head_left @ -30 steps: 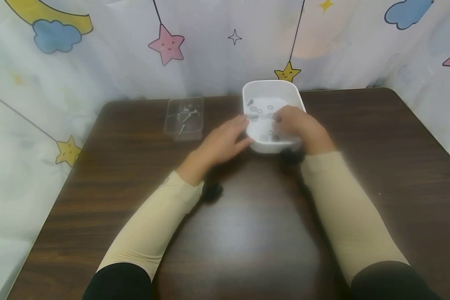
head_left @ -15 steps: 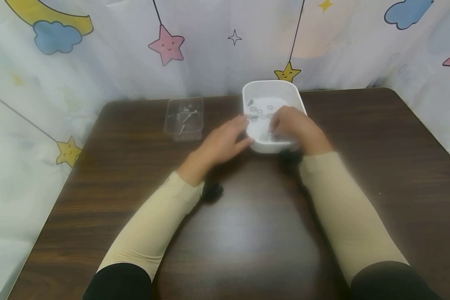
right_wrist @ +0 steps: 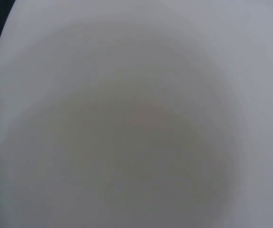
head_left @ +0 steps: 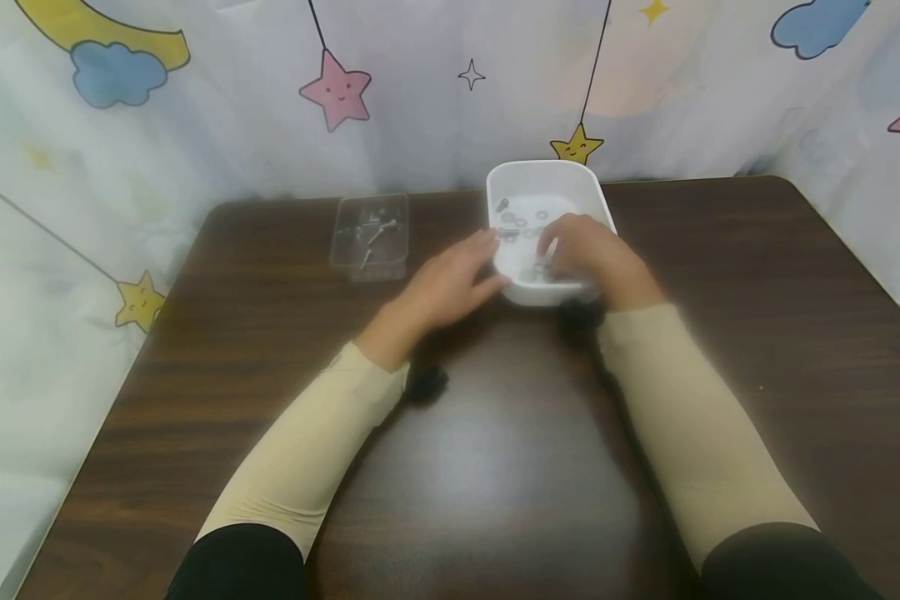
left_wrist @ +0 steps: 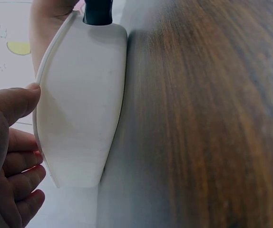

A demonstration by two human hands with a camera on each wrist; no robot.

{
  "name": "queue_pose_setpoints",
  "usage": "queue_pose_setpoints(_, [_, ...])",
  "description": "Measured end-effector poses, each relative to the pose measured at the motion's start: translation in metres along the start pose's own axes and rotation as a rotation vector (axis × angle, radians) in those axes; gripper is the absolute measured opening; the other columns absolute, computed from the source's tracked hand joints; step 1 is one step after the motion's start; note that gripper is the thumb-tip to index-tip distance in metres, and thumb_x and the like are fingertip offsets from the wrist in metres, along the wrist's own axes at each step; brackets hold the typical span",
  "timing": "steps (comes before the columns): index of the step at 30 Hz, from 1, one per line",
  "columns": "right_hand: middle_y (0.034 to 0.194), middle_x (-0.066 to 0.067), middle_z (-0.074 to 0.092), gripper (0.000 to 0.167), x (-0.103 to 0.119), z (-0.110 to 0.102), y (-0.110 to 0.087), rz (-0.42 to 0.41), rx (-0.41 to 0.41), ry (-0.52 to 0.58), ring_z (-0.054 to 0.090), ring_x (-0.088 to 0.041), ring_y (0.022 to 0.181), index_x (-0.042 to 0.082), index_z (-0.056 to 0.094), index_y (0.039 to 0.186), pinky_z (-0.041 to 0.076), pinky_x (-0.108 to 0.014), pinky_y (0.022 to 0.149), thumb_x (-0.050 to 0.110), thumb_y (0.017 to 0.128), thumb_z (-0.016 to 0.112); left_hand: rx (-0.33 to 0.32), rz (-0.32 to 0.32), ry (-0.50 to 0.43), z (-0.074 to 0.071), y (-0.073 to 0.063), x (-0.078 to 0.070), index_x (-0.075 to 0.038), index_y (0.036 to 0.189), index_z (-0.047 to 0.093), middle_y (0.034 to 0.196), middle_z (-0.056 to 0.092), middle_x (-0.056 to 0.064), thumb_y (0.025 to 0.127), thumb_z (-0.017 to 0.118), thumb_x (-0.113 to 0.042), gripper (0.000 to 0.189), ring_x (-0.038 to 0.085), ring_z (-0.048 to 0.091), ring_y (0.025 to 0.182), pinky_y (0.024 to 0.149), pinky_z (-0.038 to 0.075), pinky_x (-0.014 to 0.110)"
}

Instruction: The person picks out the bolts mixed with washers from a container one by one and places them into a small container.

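A white plastic bin (head_left: 549, 179) stands at the back of the table, with washers (head_left: 521, 222) and a few small screws (head_left: 508, 232) scattered over its floor. My left hand (head_left: 448, 282) rests against the bin's left rim. In the left wrist view, the thumb (left_wrist: 24, 99) touches the rim and the other fingers lie loosely along it. My right hand (head_left: 598, 257) reaches down inside the bin, fingers bent toward small pieces near the front; I cannot tell whether it pinches one. The right wrist view is filled by the bin's blurred white wall (right_wrist: 265, 118).
Left of the bin, a clear plastic box (head_left: 339, 250) holds several screws (head_left: 376, 236). The brown wooden table (head_left: 480, 467) meets a patterned white curtain (head_left: 435, 125) at the back. Dark wrist-worn devices (head_left: 427, 383) hang under the wrists.
My right hand has shifted slightly to the left and toward the front inside the bin, its index finger now standing out more. The left hand stays at the rim.
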State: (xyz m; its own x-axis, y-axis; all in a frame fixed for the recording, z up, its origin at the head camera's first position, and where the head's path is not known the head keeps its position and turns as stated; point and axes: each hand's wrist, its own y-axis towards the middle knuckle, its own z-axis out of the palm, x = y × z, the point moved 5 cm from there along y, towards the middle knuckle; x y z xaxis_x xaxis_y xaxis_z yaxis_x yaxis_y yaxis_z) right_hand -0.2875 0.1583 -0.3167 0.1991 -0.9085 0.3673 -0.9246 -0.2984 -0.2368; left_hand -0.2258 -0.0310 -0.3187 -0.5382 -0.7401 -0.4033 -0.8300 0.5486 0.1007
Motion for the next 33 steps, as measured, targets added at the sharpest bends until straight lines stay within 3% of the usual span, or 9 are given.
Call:
queue_pose_setpoints(6, [0.111, -0.017, 0.068, 0.028, -0.0017, 0.002, 0.0012, 0.013, -0.018, 0.013, 0.057, -0.033, 0.091, 0.005, 0.072, 0.107, 0.048, -0.04, 0.075, 0.008, 0.08, 0.064, 0.006, -0.009, -0.009, 0.0005, -0.0008, 0.0, -0.013, 0.155, 0.029, 0.163, 0.023, 0.007, 0.1, 0.051, -0.047, 0.068, 0.023, 0.022, 0.151, 0.124, 0.018, 0.037])
queue_pose_setpoints(14, [0.107, -0.017, 0.07, 0.025, -0.0019, 0.0022, 0.005, -0.038, -0.038, 0.005, 0.059, -0.032, 0.094, 0.002, 0.074, 0.103, 0.049, -0.043, 0.084, 0.007, 0.08, 0.064, 0.01, -0.011, -0.005, 0.0009, -0.0005, 0.0009, -0.014, 0.155, 0.028, 0.163, 0.022, 0.007, 0.1, 0.051, -0.048, 0.069, 0.021, 0.02, 0.151, 0.124, 0.019, 0.039])
queue_pose_setpoints(25, [0.095, -0.014, 0.07, 0.013, 0.0007, 0.0004, 0.0069, -0.092, -0.073, 0.007, 0.057, -0.031, 0.089, 0.004, 0.071, 0.091, 0.046, -0.04, 0.078, 0.008, 0.08, 0.065, 0.006, -0.011, -0.005, 0.0006, 0.0003, 0.0018, -0.016, 0.156, 0.026, 0.164, 0.02, 0.003, 0.1, 0.051, -0.049, 0.07, 0.021, 0.021, 0.151, 0.124, 0.018, 0.037])
queue_pose_setpoints(33, [0.099, -0.016, 0.068, 0.025, 0.0013, -0.0006, 0.007, -0.083, -0.101, 0.05, 0.057, -0.032, 0.092, 0.004, 0.068, 0.101, 0.047, -0.043, 0.084, 0.002, 0.076, 0.069, 0.004, -0.004, -0.001, 0.0004, 0.0006, 0.0013, -0.015, 0.156, 0.027, 0.163, 0.021, 0.004, 0.1, 0.051, -0.049, 0.069, 0.022, 0.022, 0.151, 0.124, 0.02, 0.039])
